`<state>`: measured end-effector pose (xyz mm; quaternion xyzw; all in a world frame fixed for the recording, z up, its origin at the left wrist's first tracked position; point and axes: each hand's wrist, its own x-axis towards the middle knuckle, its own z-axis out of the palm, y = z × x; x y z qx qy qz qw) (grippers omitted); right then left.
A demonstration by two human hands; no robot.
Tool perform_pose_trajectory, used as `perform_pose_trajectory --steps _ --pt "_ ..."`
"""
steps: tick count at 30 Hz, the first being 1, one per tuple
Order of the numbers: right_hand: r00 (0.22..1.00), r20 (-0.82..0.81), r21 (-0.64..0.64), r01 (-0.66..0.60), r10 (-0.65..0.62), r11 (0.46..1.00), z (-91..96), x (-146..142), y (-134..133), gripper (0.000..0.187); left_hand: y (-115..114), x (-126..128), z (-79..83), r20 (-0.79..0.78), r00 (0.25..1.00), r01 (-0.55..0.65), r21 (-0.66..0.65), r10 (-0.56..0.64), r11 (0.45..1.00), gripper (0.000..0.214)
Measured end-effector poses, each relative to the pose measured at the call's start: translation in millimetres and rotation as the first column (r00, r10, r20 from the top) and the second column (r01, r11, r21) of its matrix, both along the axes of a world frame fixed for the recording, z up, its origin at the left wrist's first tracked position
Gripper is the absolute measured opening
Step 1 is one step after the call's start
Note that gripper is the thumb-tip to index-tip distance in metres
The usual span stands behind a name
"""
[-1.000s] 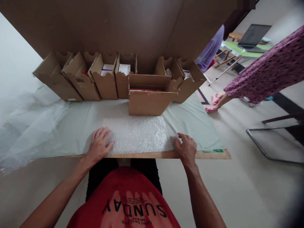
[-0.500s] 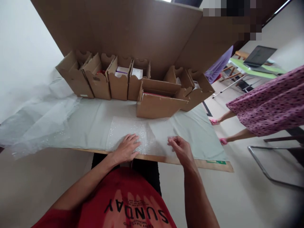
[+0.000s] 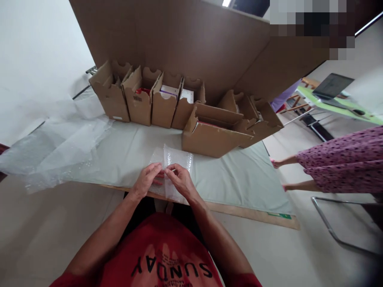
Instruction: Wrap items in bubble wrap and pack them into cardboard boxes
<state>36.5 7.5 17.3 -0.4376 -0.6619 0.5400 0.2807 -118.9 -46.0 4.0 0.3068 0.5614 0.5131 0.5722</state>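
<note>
A sheet of clear bubble wrap (image 3: pixel 179 156) lies on the cloth-covered table in front of me, its right part folded over toward the left. My right hand (image 3: pixel 182 181) pinches the folded edge between thumb and fingers. Close beside it, my left hand (image 3: pixel 146 179) grips the wrap at its left part, with some fingers showing blurrily through the clear plastic. The two hands almost meet at the fold. Whether anything lies inside the wrap cannot be made out.
Several cardboard file boxes (image 3: pixel 137 101) stand along a tall cardboard panel (image 3: pixel 179 44); one box (image 3: pixel 215 139) sits crosswise nearer me. Loose bubble wrap (image 3: pixel 62 147) spreads over the table's left end. At right are a person in a pink skirt (image 3: pixel 344 159), a metal chair frame (image 3: pixel 326 219) and a laptop (image 3: pixel 332 87).
My right hand has moved left, folding the right part of the bubble wrap over. The left hand has gone from lying flat on the wrap to gripping it. The view has shifted slightly.
</note>
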Motion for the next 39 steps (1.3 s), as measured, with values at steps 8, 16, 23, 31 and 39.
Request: perform_pose_trajectory --steps 8,16,23,31,39 --pt "0.985 0.113 0.302 0.09 -0.129 0.949 -6.9 49.0 -7.8 0.023 18.4 -7.4 -20.3 -0.777 0.629 0.03 0.035 0.008 0.999 0.054" --pt "0.993 0.103 0.378 0.018 -0.062 0.926 -30.5 51.7 -6.9 0.018 19.0 -8.5 -12.0 -0.968 0.231 0.036 -0.095 -0.101 0.995 0.05" --pt "0.996 0.077 0.366 0.015 -0.047 0.93 -40.9 57.6 -4.4 0.017 19.8 -4.2 -8.5 -0.973 0.176 0.043 -0.145 -0.15 0.988 0.048" --pt "0.988 0.066 0.414 0.101 -0.141 0.905 -37.8 68.4 -3.2 0.018 17.6 -5.7 3.3 -0.974 0.044 -0.014 -0.225 -0.224 0.974 0.042" --pt "0.861 0.447 0.28 0.121 -0.241 0.952 -22.3 82.2 37.0 0.039 18.8 -3.3 10.6 -0.956 0.045 -0.021 -0.292 -0.291 0.956 0.044"
